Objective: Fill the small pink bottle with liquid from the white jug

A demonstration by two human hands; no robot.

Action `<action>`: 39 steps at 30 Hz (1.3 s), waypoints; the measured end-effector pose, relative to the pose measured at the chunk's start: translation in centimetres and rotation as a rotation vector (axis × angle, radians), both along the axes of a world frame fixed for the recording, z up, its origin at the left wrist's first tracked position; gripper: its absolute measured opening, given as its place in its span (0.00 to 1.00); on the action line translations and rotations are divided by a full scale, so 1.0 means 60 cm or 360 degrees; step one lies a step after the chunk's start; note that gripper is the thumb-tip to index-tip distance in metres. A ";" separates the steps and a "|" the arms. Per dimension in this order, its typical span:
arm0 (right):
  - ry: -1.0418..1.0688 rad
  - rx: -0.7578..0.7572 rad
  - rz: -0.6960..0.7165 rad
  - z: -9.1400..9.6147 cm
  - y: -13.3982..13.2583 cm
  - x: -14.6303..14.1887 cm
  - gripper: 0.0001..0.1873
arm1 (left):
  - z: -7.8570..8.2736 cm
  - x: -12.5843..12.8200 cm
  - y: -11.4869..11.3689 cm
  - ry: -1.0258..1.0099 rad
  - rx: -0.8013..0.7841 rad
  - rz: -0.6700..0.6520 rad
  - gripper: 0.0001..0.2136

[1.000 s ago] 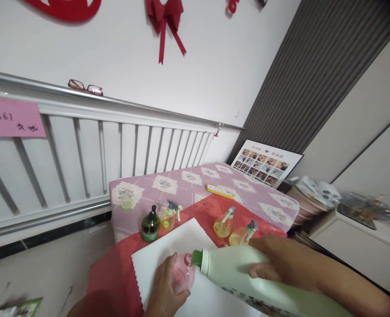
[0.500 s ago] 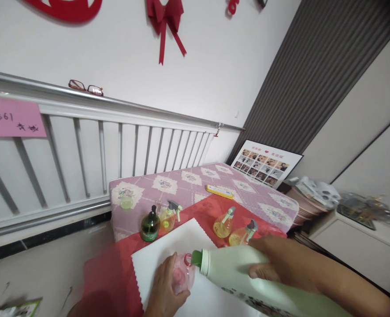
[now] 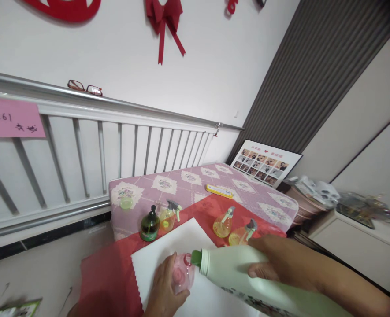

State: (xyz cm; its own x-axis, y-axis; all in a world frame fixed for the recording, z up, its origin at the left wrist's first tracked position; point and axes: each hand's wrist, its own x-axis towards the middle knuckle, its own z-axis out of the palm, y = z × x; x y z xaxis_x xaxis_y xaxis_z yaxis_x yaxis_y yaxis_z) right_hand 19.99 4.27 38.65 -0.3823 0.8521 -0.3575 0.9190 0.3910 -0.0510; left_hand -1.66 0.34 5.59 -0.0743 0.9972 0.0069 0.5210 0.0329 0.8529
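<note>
My left hand [image 3: 165, 286] is wrapped round a small clear pink bottle [image 3: 183, 278] over a white sheet [image 3: 168, 248]. In my right hand [image 3: 280, 259] is a large pale green detergent bottle [image 3: 234, 268], tipped sideways with its green spout [image 3: 196, 258] at the pink bottle's open neck. Whether liquid is running between them I cannot tell. Beyond my hands stand a dark green pump bottle [image 3: 150, 225] and a yellow spray bottle [image 3: 167, 218]. Two more yellow spray bottles, one upright [image 3: 221, 226] and one partly behind my right hand [image 3: 237, 238], are nearer the right.
A red cloth [image 3: 122, 268] lies under the white sheet on a table with a patterned pink cover [image 3: 198, 178]. A yellow case [image 3: 219, 191] and a small green lid [image 3: 126, 203] rest on the cover. Behind runs a white radiator [image 3: 155, 145] with glasses [image 3: 85, 87] on top.
Both hands and both bottles keep nearly the same position. Only a very slight shift of the whole view shows.
</note>
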 end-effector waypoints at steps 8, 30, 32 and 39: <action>-0.0052 -0.0042 -0.0003 0.003 -0.002 -0.001 0.14 | 0.003 0.001 0.000 0.0025 -0.0017 -0.0007 0.44; -0.0059 -0.0060 -0.0002 0.004 -0.002 -0.003 0.15 | -0.010 0.004 0.002 0.0016 0.0049 0.0033 0.44; -0.0067 -0.0051 0.0001 0.004 -0.002 -0.003 0.16 | -0.008 0.004 0.001 0.0015 0.0046 0.0034 0.44; -0.0074 -0.0058 -0.0004 0.001 0.001 0.000 0.16 | 0.002 0.003 0.001 0.0001 0.0021 0.0021 0.44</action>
State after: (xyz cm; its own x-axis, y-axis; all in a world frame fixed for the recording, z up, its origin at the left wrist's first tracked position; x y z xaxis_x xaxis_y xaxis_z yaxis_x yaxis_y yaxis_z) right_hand 20.00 4.30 38.73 -0.3625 0.8391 -0.4057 0.9216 0.3874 -0.0223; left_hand -1.48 0.37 5.68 -0.0874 0.9960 0.0202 0.5212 0.0285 0.8530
